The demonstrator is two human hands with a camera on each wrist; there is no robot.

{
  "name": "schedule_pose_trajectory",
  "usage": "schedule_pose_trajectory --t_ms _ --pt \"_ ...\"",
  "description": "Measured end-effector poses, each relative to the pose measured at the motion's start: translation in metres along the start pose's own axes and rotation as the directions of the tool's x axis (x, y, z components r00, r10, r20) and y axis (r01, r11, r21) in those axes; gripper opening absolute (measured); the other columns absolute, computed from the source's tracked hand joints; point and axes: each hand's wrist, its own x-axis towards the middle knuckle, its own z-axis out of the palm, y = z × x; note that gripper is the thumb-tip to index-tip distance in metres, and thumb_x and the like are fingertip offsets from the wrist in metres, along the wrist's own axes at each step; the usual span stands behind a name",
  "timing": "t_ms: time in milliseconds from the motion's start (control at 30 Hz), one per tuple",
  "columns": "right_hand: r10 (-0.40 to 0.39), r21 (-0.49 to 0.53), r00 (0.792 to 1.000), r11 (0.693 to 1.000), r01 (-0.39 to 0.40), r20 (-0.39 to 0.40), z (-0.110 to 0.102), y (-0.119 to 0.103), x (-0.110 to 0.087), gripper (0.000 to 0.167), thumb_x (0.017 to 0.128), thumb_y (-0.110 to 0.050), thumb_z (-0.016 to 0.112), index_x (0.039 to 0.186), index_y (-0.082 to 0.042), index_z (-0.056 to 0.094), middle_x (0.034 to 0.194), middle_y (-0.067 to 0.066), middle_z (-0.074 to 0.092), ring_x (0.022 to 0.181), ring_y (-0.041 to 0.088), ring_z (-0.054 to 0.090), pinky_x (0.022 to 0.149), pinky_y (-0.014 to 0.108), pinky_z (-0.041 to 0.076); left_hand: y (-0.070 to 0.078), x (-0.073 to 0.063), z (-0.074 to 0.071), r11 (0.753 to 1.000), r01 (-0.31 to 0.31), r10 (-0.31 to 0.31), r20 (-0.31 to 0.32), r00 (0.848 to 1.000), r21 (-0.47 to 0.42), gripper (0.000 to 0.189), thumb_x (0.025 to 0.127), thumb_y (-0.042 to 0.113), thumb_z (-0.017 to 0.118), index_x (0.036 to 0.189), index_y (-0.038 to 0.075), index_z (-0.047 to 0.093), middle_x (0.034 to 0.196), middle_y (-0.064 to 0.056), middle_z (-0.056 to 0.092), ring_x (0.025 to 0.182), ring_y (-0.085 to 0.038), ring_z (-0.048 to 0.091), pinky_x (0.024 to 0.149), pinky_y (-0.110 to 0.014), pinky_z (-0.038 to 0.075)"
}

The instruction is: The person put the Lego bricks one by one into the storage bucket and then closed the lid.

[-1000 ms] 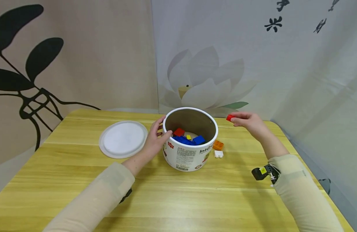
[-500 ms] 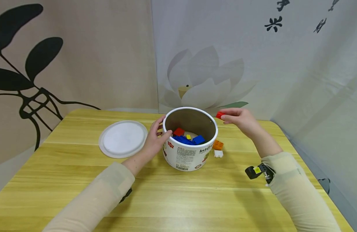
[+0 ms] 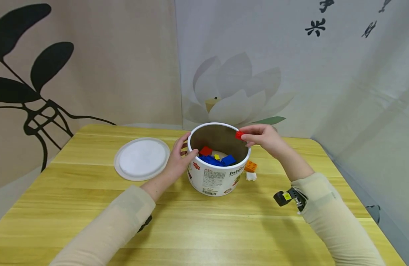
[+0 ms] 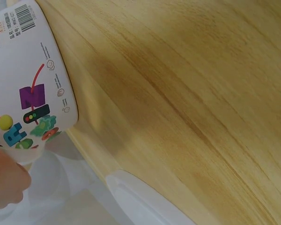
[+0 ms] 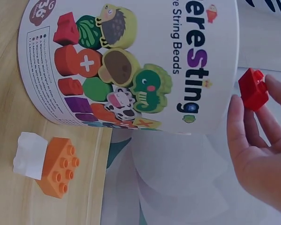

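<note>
A white printed round tub (image 3: 213,181) stands on the table with several building blocks inside, among them a blue block (image 3: 228,160), a red block (image 3: 205,151) and a small yellow one (image 3: 217,157). My left hand (image 3: 178,157) holds the tub's left side, thumb and fingers spread along the rim. At the rim's right side, my right hand (image 3: 265,139) pinches a small red building block (image 5: 254,89) between thumb and fingers. On the table right of the tub lie an orange block (image 5: 59,167) with studs and a white block (image 5: 31,154), side by side.
A round white lid (image 3: 142,159) lies on the wooden table (image 3: 204,229) left of the tub. Behind the table's far edge hangs a printed cloth (image 3: 244,88).
My right hand has moved left with the red block, from beyond the tub's right side to its rim. The left hand and the tub have stayed put.
</note>
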Motion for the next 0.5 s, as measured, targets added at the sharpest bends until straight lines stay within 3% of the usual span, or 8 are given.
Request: schedule_pose_trajectory --t_ms 233,367,500 --pt "-0.047 0.082 0.999 0.995 0.049 -0.024 -0.003 0.005 0.000 0.037 0.092 -0.014 0.057 0.122 0.008 0.053 0.092 -0.010 0.063 0.086 0.010 0.064 0.073 0.023 0.055 -0.001 0.001 0.001 1.000 -0.004 0.004 -0.010 1.000 -0.007 0.061 0.092 0.017 0.056 0.146 0.014 0.029 0.147 -0.009 0.030 0.131 -0.032 0.036 0.107 -0.048 0.031" --pt "-0.069 0.119 0.995 0.990 0.078 -0.074 -0.011 0.010 -0.005 0.021 0.093 -0.014 0.055 0.112 -0.005 0.059 0.089 -0.013 0.063 0.083 0.008 0.062 0.072 0.021 0.055 -0.002 0.001 0.001 1.000 -0.004 0.004 -0.008 1.000 -0.010 0.061 0.092 0.017 0.056 0.146 0.015 0.029 0.147 -0.009 0.030 0.131 -0.032 0.035 0.107 -0.048 0.031" --pt "-0.034 0.154 0.993 0.987 0.051 -0.111 -0.021 0.021 -0.009 0.011 0.094 -0.016 0.055 0.104 -0.019 0.058 0.090 -0.014 0.061 0.082 0.005 0.059 0.072 0.019 0.054 -0.002 0.001 0.001 1.000 -0.005 0.005 -0.005 1.000 -0.012 0.061 0.092 0.016 0.057 0.146 0.015 0.029 0.147 -0.009 0.029 0.131 -0.032 0.035 0.107 -0.049 0.031"
